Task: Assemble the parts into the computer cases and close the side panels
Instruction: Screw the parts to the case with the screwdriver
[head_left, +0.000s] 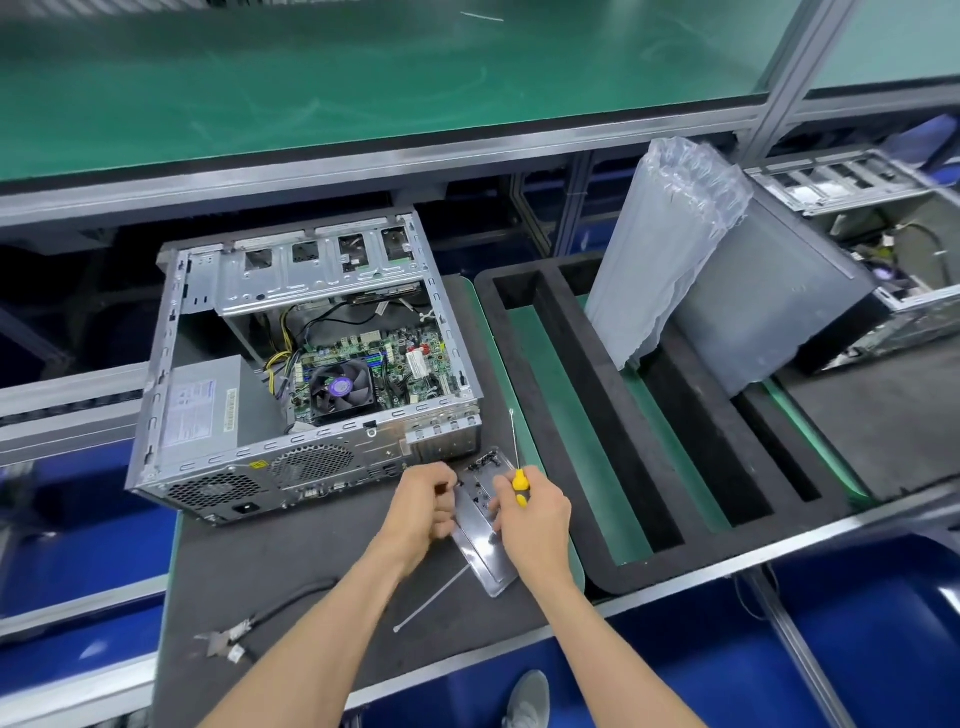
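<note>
Both hands down at the small shiny metal tray of screws, which sits on the dark grey bench mat just in front of the open silver desktop computer case.

My right hand is curled round the yellow-handled screwdriver, thin shaft pointing up and away from me toward the case's near right corner. Its fingertips are down on the tray's right edge.

My left hand is curled over the tray's left edge, fingers pinching at something small and dark. Probably a screw, but too small to tell for sure.

Key relation: tray's long axis runs from near me out toward the case. The case lies ahead and to the left, side panel off, green motherboard and black CPU fan facing up. Left hand is the nearer one to the case's rear wall, so I reckon it carries the screw over and the right follows with the driver.

Second case and grey side panel in clear air-cushion wrap stand well apart on the right, leaning in the black foam rack.
</note>
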